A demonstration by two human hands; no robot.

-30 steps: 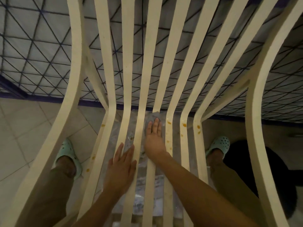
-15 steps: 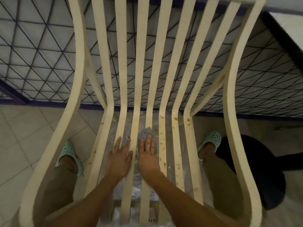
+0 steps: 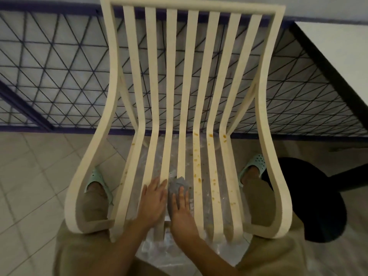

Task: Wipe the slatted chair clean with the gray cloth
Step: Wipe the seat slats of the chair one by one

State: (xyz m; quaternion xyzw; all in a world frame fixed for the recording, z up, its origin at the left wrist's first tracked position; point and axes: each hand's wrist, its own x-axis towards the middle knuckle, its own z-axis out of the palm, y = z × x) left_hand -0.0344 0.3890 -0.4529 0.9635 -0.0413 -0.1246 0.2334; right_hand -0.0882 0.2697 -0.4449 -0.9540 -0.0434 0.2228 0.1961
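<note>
— Where's the gray cloth (image 3: pixel 180 185)?

— On the seat of the chair (image 3: pixel 191 5), toward the front edge, lying over a middle slat and the gaps beside it. The right hand (image 3: pixel 180 210) lies flat on top of it, with a bunched bit of cloth showing past the fingertips.

— How are the fingers (image 3: pixel 181 196) on that hand?

— Straight and slightly spread, pressing down on the cloth, not curled round it.

— And the left hand (image 3: pixel 153 200)?

— Just beside the right, palm down on the bare slats. Its fingers (image 3: pixel 157 186) are straight and close together, holding nothing.

— Is the chair dirty?

— Orange spots (image 3: pixel 196 157) dot the seat slats to the right of the cloth, with a few more at the bend where seat meets back, and a couple on the left slats.

— What's around it?

— A clear plastic sheet (image 3: pixel 173 148) lies under the seat on the tiled floor (image 3: pixel 29 176). The person's feet in pale green clogs (image 3: pixel 253 166) stand either side of the seat. A wire fence (image 3: pixel 59 76) runs behind the chair back.
</note>
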